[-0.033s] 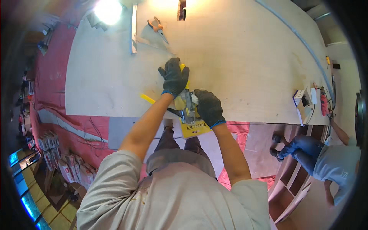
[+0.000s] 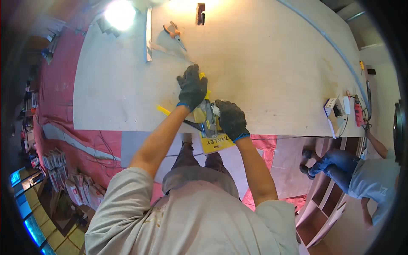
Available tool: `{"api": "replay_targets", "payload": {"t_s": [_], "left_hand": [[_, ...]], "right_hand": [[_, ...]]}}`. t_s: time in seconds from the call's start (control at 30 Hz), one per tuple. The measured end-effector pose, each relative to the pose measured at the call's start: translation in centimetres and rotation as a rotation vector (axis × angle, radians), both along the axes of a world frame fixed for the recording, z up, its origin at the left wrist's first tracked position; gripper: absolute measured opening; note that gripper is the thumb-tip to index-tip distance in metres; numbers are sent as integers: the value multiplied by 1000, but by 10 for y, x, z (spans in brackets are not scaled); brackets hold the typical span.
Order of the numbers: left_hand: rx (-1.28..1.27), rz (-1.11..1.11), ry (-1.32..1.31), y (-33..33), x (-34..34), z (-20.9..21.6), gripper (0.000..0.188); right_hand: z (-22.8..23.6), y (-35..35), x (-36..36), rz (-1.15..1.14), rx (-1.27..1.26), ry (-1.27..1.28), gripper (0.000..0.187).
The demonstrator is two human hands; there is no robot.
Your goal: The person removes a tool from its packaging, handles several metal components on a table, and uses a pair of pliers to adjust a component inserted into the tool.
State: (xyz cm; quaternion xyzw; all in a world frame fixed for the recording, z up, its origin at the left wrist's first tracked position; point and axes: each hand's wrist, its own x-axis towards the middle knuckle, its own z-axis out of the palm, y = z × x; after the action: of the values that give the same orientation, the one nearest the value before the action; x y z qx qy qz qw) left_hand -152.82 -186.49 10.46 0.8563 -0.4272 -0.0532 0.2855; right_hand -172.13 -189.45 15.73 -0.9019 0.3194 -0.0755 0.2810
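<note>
Both gloved: left hand (image 2: 192, 88) and right hand (image 2: 230, 119) closed on yellow blister pack (image 2: 211, 127) at near edge of plywood surface (image 2: 276, 63). Probably stiff, slick plastic with light card backing; best gripped by edges. Pliers (image 2: 173, 32) lay far.

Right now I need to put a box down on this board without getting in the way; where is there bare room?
Free: the board between the gloved left hand and the power strips at the right edge, and the left stretch below the metal strip. Crowded: around both hands, where the right hand holds the yellow package, and near the pliers.
</note>
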Motion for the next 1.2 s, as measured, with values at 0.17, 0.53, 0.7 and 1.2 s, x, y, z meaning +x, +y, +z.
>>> {"api": "replay_targets", "payload": {"t_s": [0.17, 0.53, 0.7, 1.2], "left_hand": [[104, -1007, -493, 11, 18, 55, 34], [294, -1249, -543, -20, 10, 122, 13], [259, -1252, -701, -26, 2, 179, 9], [357, -820, -731, -69, -66, 238, 12]], "right_hand": [[6, -1, -5, -37, -30, 108, 38], [15, -4, -25, -411, 18, -287, 31], [97, -13, -23, -271, 366, -512, 34], [109, -53, -25, -452, -277, -471, 36]]}}
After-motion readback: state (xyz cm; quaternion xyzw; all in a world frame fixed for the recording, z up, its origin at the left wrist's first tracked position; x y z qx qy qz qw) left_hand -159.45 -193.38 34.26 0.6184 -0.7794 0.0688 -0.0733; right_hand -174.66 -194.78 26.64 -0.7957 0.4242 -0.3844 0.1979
